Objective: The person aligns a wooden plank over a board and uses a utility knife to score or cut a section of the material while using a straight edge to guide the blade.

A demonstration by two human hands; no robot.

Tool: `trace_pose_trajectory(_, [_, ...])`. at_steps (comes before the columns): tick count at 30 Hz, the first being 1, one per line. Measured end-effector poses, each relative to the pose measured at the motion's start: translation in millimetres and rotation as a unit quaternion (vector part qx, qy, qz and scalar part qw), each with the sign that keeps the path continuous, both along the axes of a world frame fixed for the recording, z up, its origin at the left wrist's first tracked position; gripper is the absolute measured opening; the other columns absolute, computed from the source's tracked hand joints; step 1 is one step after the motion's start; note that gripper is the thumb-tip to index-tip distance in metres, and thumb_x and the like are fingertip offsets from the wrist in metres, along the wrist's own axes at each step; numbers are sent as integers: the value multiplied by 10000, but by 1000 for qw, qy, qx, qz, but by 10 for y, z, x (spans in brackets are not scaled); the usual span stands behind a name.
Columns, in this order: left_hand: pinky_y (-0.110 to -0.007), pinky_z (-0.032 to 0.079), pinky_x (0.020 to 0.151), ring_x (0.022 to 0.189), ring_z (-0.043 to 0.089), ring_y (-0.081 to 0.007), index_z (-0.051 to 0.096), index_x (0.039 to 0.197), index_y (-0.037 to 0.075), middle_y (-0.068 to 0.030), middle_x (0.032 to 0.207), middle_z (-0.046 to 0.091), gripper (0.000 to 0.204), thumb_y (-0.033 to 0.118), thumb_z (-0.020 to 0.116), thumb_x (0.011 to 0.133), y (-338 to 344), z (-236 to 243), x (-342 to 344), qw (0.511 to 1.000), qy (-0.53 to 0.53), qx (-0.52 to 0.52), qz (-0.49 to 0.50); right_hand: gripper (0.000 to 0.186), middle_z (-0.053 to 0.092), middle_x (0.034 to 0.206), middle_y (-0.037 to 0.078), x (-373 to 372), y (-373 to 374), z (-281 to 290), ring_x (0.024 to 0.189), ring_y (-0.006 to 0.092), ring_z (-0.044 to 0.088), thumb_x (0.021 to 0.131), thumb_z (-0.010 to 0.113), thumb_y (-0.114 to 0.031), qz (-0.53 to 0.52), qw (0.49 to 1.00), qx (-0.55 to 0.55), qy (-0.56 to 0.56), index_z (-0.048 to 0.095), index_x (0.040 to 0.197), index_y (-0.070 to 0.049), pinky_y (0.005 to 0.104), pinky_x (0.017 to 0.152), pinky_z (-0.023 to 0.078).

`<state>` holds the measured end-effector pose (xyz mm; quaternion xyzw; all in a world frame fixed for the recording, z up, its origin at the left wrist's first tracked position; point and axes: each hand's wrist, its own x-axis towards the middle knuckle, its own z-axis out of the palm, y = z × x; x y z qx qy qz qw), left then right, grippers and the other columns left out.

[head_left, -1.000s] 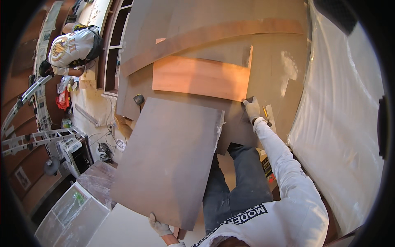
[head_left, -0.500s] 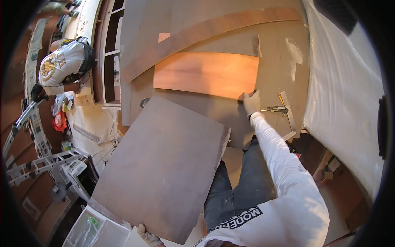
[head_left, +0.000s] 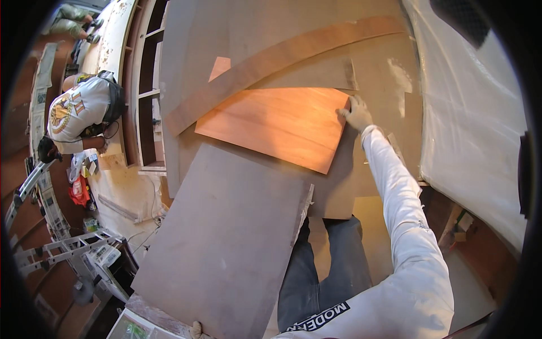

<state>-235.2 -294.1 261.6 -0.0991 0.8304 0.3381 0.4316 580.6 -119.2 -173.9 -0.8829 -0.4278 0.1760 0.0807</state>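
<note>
Orange-lit panel (head_left: 276, 127): swung round since a moment ago, its near right corner now closer to the near edge of the table (head_left: 384, 113), its near side now running almost parallel to the far edge of the grey board (head_left: 220, 243).
Right hand (head_left: 357, 114): gone from the panel's near right corner to its far right one.
Right sleeve (head_left: 395, 198): now hides most of the metal square (head_left: 396, 148).
Left hand (head_left: 197, 331): less of it showing.
</note>
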Motion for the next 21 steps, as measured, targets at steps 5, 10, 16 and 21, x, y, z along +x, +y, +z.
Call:
trace_pose_trajectory(5, [-273, 327, 464, 437, 365, -154, 586, 1022, 134, 3, 595, 518, 457, 589, 619, 994, -519, 53, -841, 992, -92, -64, 59, 921, 399, 1604, 209, -49, 466, -57, 1475, 389, 385, 850, 758, -528, -81, 993, -57, 62, 403, 1561, -62, 495, 1167, 402])
trace_pose_trajectory(10, [-257, 324, 407, 395, 318, -166, 586, 1129, 217, 22, 621, 530, 512, 691, 635, 940, -689, 469, -676, 997, 0, 65, -29, 931, 430, 1577, 153, -272, 343, 121, 1470, 355, 394, 846, 780, -465, -21, 995, -85, 52, 353, 1596, -115, 511, 1149, 414])
trace_pose_trajectory(16, [-435, 548, 1004, 1120, 662, -278, 661, 1221, -23, -121, 1249, 685, 449, 321, 696, 935, -177, 768, 1032, 923, 117, 244, -275, 894, 520, 1491, 144, -574, -100, 176, 1411, 361, 452, 784, 830, -403, 43, 988, -119, 86, 440, 1532, -108, 484, 1134, 432])
trace_pose_trajectory(21, [-377, 533, 946, 1054, 654, -225, 631, 1260, -26, -105, 1205, 678, 421, 239, 636, 933, -513, 1440, 492, 893, 219, 286, -272, 848, 565, 1391, 199, -1088, -343, 48, 1316, 396, 513, 774, 838, -349, -11, 999, -17, 50, 469, 1475, -46, 498, 1097, 448])
